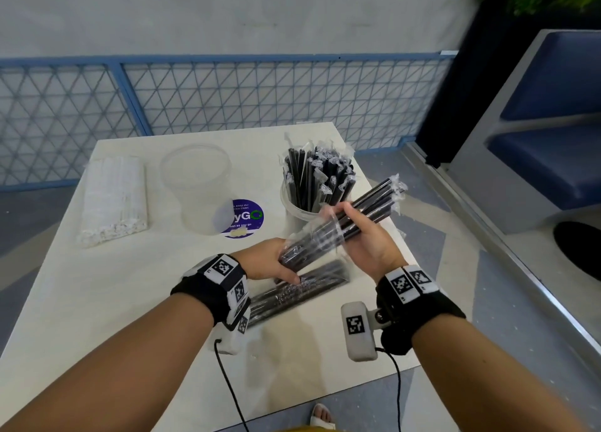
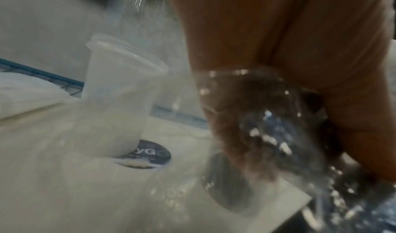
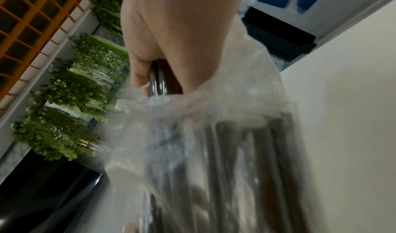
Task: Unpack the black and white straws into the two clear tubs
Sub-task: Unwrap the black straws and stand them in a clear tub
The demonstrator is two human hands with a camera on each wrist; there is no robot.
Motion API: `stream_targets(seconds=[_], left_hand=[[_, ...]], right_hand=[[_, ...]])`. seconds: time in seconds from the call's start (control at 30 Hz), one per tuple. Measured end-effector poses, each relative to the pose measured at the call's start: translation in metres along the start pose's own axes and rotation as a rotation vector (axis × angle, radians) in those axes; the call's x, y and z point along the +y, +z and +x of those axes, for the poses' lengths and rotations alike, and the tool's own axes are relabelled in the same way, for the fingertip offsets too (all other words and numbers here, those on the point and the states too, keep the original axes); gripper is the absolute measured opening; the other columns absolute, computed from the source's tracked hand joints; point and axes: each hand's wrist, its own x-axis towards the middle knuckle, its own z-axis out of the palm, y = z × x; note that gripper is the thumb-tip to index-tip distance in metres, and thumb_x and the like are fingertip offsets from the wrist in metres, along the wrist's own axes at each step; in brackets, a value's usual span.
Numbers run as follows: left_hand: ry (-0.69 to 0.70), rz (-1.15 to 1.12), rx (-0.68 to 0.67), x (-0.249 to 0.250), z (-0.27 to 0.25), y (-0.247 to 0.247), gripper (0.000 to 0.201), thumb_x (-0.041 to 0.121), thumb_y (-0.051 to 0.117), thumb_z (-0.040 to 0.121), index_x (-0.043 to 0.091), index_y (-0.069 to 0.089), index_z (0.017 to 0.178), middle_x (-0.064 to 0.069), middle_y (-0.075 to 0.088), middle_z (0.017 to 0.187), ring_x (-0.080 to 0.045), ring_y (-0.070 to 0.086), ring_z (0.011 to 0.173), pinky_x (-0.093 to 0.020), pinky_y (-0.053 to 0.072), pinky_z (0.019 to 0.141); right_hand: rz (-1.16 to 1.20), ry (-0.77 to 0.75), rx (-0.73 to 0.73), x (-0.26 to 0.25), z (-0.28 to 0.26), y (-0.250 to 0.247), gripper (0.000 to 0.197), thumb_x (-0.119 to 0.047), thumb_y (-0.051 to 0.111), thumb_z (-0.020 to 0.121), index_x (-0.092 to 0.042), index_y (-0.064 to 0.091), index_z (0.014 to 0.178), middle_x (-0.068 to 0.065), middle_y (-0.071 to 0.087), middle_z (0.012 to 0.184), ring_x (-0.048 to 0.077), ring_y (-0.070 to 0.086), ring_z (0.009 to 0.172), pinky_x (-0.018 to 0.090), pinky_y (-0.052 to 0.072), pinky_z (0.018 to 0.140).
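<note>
At left of the head view, a pack of white straws lies near the table edge; bare tabletop spreads across the lower left. Right of it stands an empty clear tub, partly on a purple sticker. At centre the left hand grips the lower end of a bag of black straws, held slanted above the table; the right hand curls round its middle. Another black pack lies beneath. Upper right, the second tub holds upright black straws near the right edge.
</note>
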Motion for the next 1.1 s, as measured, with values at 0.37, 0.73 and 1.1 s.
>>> stream_targets(seconds=[0.37,0.73,1.1], left_hand=[[-0.262,0.244,-0.226,-0.041,-0.010,0.017,0.041,0.009,0.075,0.074,0.015,0.052,0.108,0.009,0.059,0.070,-0.002,0.055,0.062,-0.022,0.042,0.068],[-0.236,-0.286,0.620,0.028,0.023,-0.022,0.066,0.045,0.042,0.094,0.012,0.017,0.146,-0.009,0.055,0.120,-0.025,0.059,0.105,-0.037,0.041,0.097],[-0.175,-0.898,0.449,0.045,0.031,-0.016,0.078,-0.003,0.058,0.086,0.023,0.014,0.146,-0.007,0.060,0.074,-0.018,0.060,0.059,-0.036,0.054,0.078]], right_hand=[[0.087,-0.316,0.396,-0.071,0.007,-0.019,0.012,-0.015,0.055,0.092,-0.008,0.045,0.095,0.001,0.050,0.060,0.016,0.052,0.054,0.032,0.051,0.060],[0.196,-0.534,0.313,-0.086,0.022,0.010,0.015,-0.016,0.051,0.095,-0.014,0.047,0.081,0.002,0.048,0.065,0.016,0.053,0.060,0.030,0.051,0.067],[-0.611,-0.425,0.122,-0.065,0.048,0.012,0.012,-0.012,0.070,0.081,-0.016,0.061,0.087,-0.006,0.066,0.088,-0.002,0.063,0.088,0.012,0.046,0.081]])
